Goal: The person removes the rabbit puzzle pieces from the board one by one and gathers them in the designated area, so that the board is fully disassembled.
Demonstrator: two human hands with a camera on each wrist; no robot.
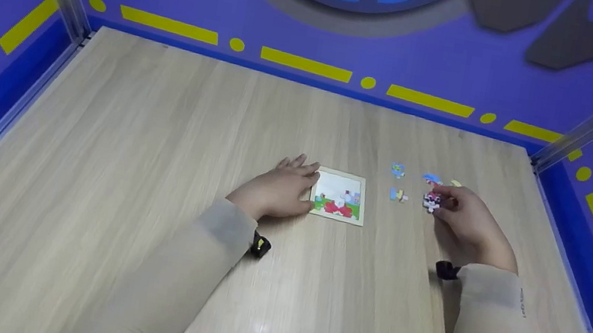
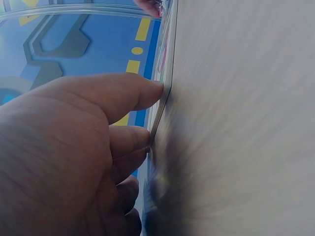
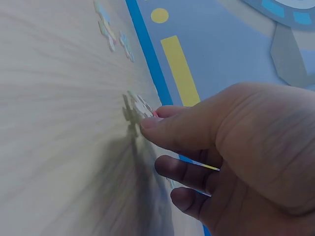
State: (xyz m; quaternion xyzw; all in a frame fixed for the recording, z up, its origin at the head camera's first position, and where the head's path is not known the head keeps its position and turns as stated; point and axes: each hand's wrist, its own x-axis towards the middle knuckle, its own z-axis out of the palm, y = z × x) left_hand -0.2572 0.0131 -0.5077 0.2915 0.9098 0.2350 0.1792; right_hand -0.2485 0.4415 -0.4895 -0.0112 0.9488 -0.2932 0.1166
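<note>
A small square jigsaw puzzle point(image 1: 339, 209) in a pale wooden frame lies on the table, partly filled with a picture of red, green and white. My left hand point(image 1: 281, 189) rests at its left side, thumb near the front corner and fingers toward the back one. In the left wrist view, the thumb and fingertips touch the edge of the frame point(image 2: 158, 115). My right hand point(image 1: 469, 220) pinches a puzzle piece point(image 1: 431, 202) with red, white and dark print between thumb and forefinger. The right wrist view has this piece point(image 3: 141, 104) tilted just above the tabletop, above its shadow.
Between the frame and my right hand lie two loose puzzle pieces, a blue one point(image 1: 398, 170) and a blue-yellow one point(image 1: 398, 195). Behind my right fingers are a blue-red piece point(image 1: 431, 179) and a yellowish piece point(image 1: 456, 183). Blue printed walls point(image 1: 306, 40) enclose the wooden table point(image 1: 169, 126).
</note>
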